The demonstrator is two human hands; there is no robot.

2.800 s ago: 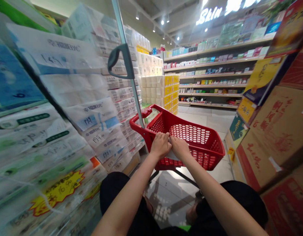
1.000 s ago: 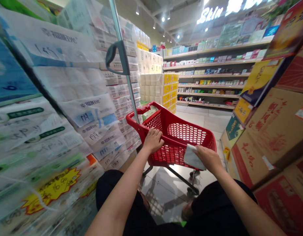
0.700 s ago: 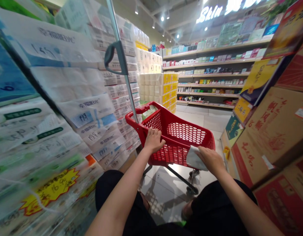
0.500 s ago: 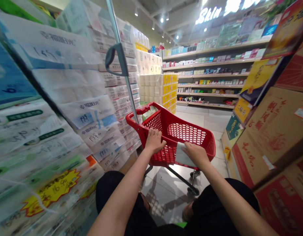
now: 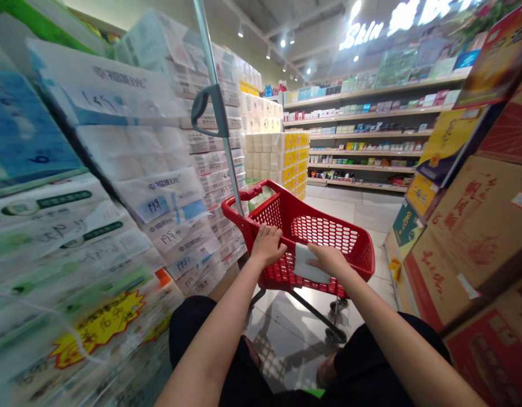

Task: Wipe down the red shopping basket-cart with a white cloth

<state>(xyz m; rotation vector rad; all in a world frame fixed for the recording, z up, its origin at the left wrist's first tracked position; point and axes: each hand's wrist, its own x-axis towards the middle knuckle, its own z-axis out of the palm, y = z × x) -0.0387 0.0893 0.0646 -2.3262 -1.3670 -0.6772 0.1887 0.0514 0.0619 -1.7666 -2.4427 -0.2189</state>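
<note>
The left hand point(image 5: 267, 246) holds the near rim of a red cart point(image 5: 311, 212); at its three o'clock, the right hand point(image 5: 329, 261) lies on a pale cloth point(image 5: 305, 264) against the cart's side. A metal pole point(image 5: 232, 169) rises at the cart's ten o'clock. Wrapped packs point(image 5: 167, 226) stack at nine, stocked shelves point(image 5: 371, 152) at one, cartons point(image 5: 481, 226) at three.

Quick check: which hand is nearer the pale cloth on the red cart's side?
Right. The right hand touches the pale cloth against the side of the red cart. The left hand rests on the cart's rim, left of the cloth and apart from it.
</note>
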